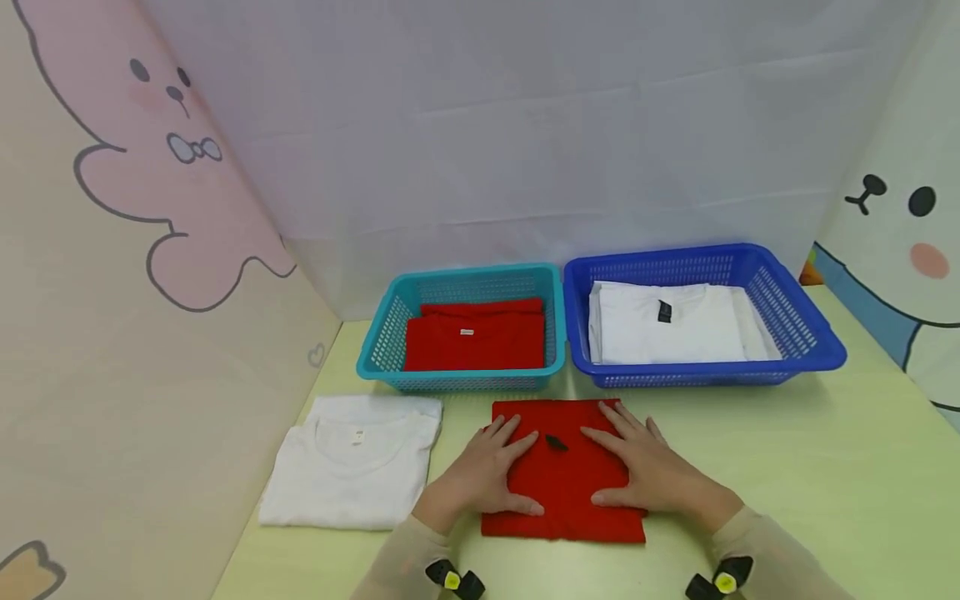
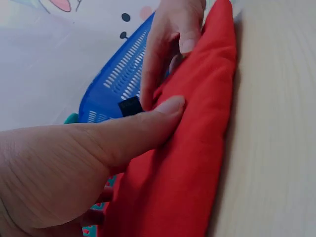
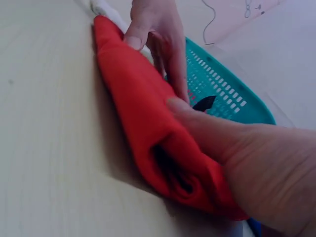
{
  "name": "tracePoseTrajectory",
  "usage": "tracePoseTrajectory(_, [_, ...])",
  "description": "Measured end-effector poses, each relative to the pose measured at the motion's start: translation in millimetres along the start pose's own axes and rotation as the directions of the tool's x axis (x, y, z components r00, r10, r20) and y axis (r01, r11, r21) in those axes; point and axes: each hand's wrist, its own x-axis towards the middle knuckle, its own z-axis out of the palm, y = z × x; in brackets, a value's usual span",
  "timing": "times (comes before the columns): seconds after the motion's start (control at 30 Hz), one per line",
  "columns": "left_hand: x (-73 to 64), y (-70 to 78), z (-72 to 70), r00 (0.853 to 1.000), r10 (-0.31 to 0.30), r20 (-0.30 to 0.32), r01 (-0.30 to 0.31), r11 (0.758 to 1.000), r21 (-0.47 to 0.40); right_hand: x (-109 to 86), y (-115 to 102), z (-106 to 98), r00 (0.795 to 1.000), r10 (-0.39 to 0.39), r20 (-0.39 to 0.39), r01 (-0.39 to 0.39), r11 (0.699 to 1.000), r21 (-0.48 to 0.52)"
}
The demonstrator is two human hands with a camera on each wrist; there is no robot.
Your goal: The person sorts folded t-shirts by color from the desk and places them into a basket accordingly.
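Note:
A folded red shirt (image 1: 566, 500) lies on the table, a small black neck tag (image 1: 556, 443) showing near its upper middle. My left hand (image 1: 491, 471) rests on its left side with fingers spread and thumb pointing inward. On the right side my right hand (image 1: 648, 468) lies in the same way, fingers spread over the cloth. Seen from the left wrist, the thumb presses along the near part of the red shirt (image 2: 182, 163). In the right wrist view, rolled layers show at the open side of the red shirt (image 3: 138, 103).
Left of the red shirt lies a folded white shirt (image 1: 352, 475). Behind stand a teal basket (image 1: 465, 381) with folded red shirts (image 1: 476, 350) and a blue basket (image 1: 813, 346) with folded white shirts (image 1: 697, 329). A pale cloth (image 1: 525, 150) hangs at the back.

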Motion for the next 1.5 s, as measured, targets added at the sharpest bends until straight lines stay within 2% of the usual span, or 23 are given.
tracePoseTrajectory(0.1, [-1.3,0.1,-2.0,0.997,-0.064,-0.036,0.060,0.993,-0.102,-4.1,1,-11,0.995,0.075,-0.065,-0.073,0.997,0.023])
tracePoseTrajectory(0.2, [-3.2,1.5,-6.7,0.980,-0.176,-0.092,0.158,0.971,-0.178,-7.8,2,-24,0.982,0.161,-0.097,-0.156,0.986,0.056])
tracePoseTrajectory(0.33, [-4.1,4.2,-12.4,0.951,-0.285,-0.118,0.263,0.949,-0.175,-9.1,-2,-34,0.974,0.227,-0.023,-0.222,0.965,0.141])
tracePoseTrajectory(0.43, [-3.5,5.9,-13.4,0.942,-0.318,-0.105,0.295,0.936,-0.192,-7.7,-7,-36,0.968,0.245,0.049,-0.249,0.941,0.230])
tracePoseTrajectory(0.53, [-2.4,6.5,-13.3,0.936,-0.342,-0.077,0.311,0.911,-0.269,-5.1,-9,-35,0.966,0.247,0.075,-0.258,0.918,0.301])
tracePoseTrajectory(0.63, [-0.2,6.0,-12.8,0.934,-0.355,-0.050,0.314,0.877,-0.364,-2.7,-6,-32,0.964,0.246,0.105,-0.267,0.874,0.406])
tracePoseTrajectory(0.73, [3.1,3.7,-9.3,0.933,-0.359,-0.038,0.295,0.818,-0.494,-1.2,-2,-26,0.957,0.249,0.146,-0.288,0.787,0.545])
tracePoseTrajectory(0.8, [5.9,1.7,-6.0,0.935,-0.352,-0.036,0.262,0.758,-0.597,-0.1,1,-22,0.951,0.257,0.175,-0.309,0.714,0.629])
tracePoseTrajectory(0.83, [7.2,0.7,-4.2,0.939,-0.342,-0.034,0.241,0.727,-0.643,0.1,2,-21,0.949,0.256,0.182,-0.311,0.688,0.655])
tracePoseTrajectory(0.9, [9.1,-0.5,-1.0,0.946,-0.324,-0.027,0.207,0.663,-0.719,0.5,4,-18,0.948,0.264,0.180,-0.313,0.662,0.681])
tracePoseTrajectory(0.97, [10.6,-1.1,1.2,0.951,-0.307,-0.023,0.181,0.619,-0.764,1.2,5,-16,0.949,0.269,0.164,-0.305,0.651,0.695])
tracePoseTrajectory(1.03, [11.0,-1.1,2.2,0.953,-0.301,-0.033,0.162,0.600,-0.783,1.7,7,-14,0.950,0.281,0.138,-0.295,0.653,0.697])
tracePoseTrajectory(1.13, [11.3,-1.0,3.1,0.946,-0.320,-0.045,0.154,0.569,-0.808,2.1,8,-12,0.949,0.293,0.119,-0.283,0.623,0.729])
tracePoseTrajectory(1.23, [11.5,-1.3,3.4,0.940,-0.337,-0.049,0.150,0.541,-0.828,1.7,9,-10,0.945,0.310,0.106,-0.283,0.609,0.741])
tracePoseTrajectory(1.27, [11.7,-1.6,4.0,0.939,-0.341,-0.043,0.155,0.530,-0.834,1.6,9,-10,0.944,0.315,0.099,-0.283,0.615,0.736])
tracePoseTrajectory(1.37, [11.4,-2.4,4.9,0.939,-0.343,-0.041,0.157,0.529,-0.834,1.0,10,-11,0.941,0.329,0.078,-0.284,0.641,0.713])
tracePoseTrajectory(1.5, [10.6,-2.7,2.3,0.937,-0.346,-0.046,0.160,0.542,-0.825,0.5,9,-15,0.939,0.336,0.076,-0.287,0.643,0.710])
